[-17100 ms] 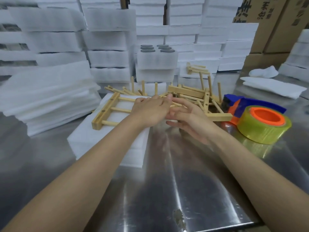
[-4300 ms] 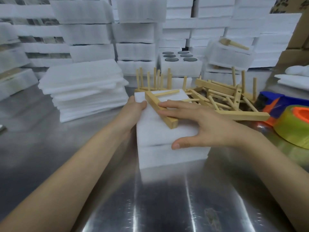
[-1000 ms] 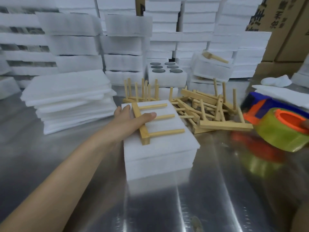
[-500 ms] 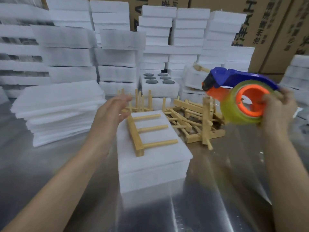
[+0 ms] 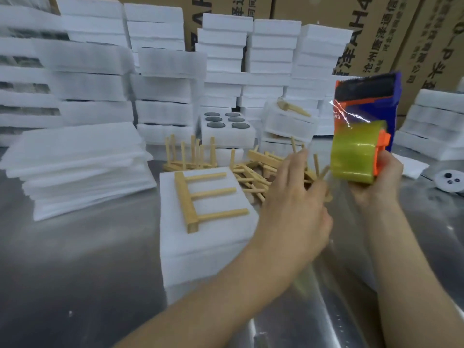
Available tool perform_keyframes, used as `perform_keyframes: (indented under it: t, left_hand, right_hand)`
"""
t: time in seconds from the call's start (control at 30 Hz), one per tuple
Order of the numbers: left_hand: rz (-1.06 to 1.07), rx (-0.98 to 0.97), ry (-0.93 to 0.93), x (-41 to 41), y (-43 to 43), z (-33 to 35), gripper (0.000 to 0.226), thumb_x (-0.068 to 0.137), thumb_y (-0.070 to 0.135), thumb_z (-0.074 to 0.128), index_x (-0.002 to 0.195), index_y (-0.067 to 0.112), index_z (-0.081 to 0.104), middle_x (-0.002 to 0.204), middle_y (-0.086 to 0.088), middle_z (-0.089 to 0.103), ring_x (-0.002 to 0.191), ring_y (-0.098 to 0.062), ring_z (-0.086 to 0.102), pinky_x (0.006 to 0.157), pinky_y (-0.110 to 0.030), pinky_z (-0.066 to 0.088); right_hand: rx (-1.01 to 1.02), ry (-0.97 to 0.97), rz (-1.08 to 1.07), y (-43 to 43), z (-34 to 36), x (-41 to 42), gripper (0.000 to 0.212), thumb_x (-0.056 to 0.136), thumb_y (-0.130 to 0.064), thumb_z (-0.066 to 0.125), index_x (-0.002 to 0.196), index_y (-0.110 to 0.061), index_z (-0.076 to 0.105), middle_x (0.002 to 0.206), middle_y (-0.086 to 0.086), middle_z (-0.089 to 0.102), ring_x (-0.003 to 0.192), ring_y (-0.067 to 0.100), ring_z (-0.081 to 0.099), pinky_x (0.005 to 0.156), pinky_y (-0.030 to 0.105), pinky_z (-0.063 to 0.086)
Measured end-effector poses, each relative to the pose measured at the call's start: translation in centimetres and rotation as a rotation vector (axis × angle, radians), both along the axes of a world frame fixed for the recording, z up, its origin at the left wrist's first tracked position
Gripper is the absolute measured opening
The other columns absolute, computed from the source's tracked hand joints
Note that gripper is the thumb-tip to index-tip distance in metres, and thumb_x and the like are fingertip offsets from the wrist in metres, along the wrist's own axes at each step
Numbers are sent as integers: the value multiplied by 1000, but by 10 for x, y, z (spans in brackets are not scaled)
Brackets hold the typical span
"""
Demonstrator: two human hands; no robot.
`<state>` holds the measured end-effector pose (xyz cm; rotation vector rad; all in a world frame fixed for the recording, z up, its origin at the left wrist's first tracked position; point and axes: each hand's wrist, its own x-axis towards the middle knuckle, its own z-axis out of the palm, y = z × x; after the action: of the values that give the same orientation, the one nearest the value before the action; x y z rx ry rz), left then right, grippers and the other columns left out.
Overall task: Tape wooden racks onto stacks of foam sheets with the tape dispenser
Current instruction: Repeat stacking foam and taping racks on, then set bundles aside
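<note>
Off the rack comes the left hand (image 5: 293,204), swinging right across to the tape dispenser (image 5: 364,126), which has tipped upright now, blue-and-orange plastic over a glossy yellow-green roll. Fingers loosely spread, gripping nothing, wrist cocked just short of the roll. Right hand (image 5: 379,182) wraps the dispenser from below, forearm raised. Pale comb-shaped wooden rack (image 5: 198,197) lies flat atop the soft white foam stack (image 5: 208,242) on the shiny steel table (image 5: 75,272).

Shiny steel tabletop (image 5: 75,272), glare streaks; printed brown cardboard boxes (image 5: 376,33) along the back, white foam blocks (image 5: 273,46) piled high before them; small white disc (image 5: 450,184) at far right
</note>
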<state>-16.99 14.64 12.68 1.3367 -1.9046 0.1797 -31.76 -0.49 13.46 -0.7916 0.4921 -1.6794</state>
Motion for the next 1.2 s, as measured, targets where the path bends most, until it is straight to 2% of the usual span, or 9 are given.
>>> perform_keyframes:
  t: [0.13, 0.37, 0.47, 0.57, 0.63, 0.7, 0.83, 0.97, 1.2]
  left_hand:
    - [19, 352, -47, -29, -34, -1, 31, 92, 20, 48, 119, 5, 57, 141, -15, 35, 137, -30, 22, 113, -38, 21]
    - [-233, 505, 1146, -11, -28, 32, 46, 101, 53, 24, 95, 24, 60, 101, 9, 65, 102, -12, 62, 91, -31, 46]
    - [-402, 588, 1388, 9, -15, 45, 66, 88, 68, 34, 108, 14, 66, 101, 0, 72, 99, -14, 66, 81, -28, 50]
    - [-455, 564, 1443, 23, -8, 49, 61, 77, 62, 55, 114, 15, 68, 103, 6, 72, 102, -11, 61, 77, -25, 50]
    - [-532, 589, 1475, 28, -4, 50, 25, 84, 42, 64, 86, 20, 75, 96, 5, 71, 98, -11, 62, 76, -22, 55]
    - [-613, 641, 1554, 28, 0, 51, 19, 86, 26, 66, 69, 20, 74, 93, -1, 70, 93, -14, 64, 74, -22, 55]
    - [-647, 610, 1647, 34, 3, 48, 10, 87, 12, 64, 78, 8, 67, 82, -8, 71, 77, -16, 69, 68, -23, 58]
    - [-529, 495, 1580, 56, 10, 54, 5, 88, 7, 60, 84, 5, 62, 69, -4, 69, 57, -7, 63, 54, -17, 52]
    - [-439, 351, 1345, 101, 44, 72, 12, 65, 17, 66, 53, 15, 68, 67, -3, 69, 49, -5, 53, 52, -17, 48]
  right_hand:
    - [-48, 36, -18, 0, -3, -4, 14, 76, -11, 43, 77, -23, 50, 66, -7, 51, 63, 10, 52, 62, 24, 45]
    - [-219, 155, -240, 7, -1, 3, 25, 67, -11, 49, 88, -23, 57, 70, -8, 57, 62, 7, 54, 55, 21, 44]
    - [-362, 186, -260, 14, 2, 11, 29, 73, -5, 45, 96, -19, 57, 76, -6, 57, 68, 9, 53, 58, 23, 45]
    - [-415, 218, -301, 20, 4, 15, 31, 73, -3, 42, 99, -16, 54, 83, 0, 52, 75, 13, 50, 64, 25, 43]
    - [-427, 246, -336, 24, 5, 19, 34, 70, -2, 40, 98, -15, 53, 85, 1, 51, 77, 14, 48, 67, 24, 43]
    - [-426, 254, -323, 27, 5, 26, 35, 69, -1, 39, 97, -15, 53, 82, -1, 51, 76, 12, 47, 67, 23, 41]
    - [-437, 248, -319, 29, 3, 30, 38, 68, 0, 38, 104, -7, 51, 89, 3, 54, 81, 16, 52, 72, 29, 43]
    - [-528, 399, -316, 34, -1, 38, 61, 70, 4, 38, 131, 1, 40, 121, 10, 53, 101, 4, 58, 83, 21, 47]
    - [-694, 588, -201, 42, 5, 64, 79, 68, 3, 49, 142, -17, 31, 101, 10, 53, 88, 18, 54, 78, 29, 47]
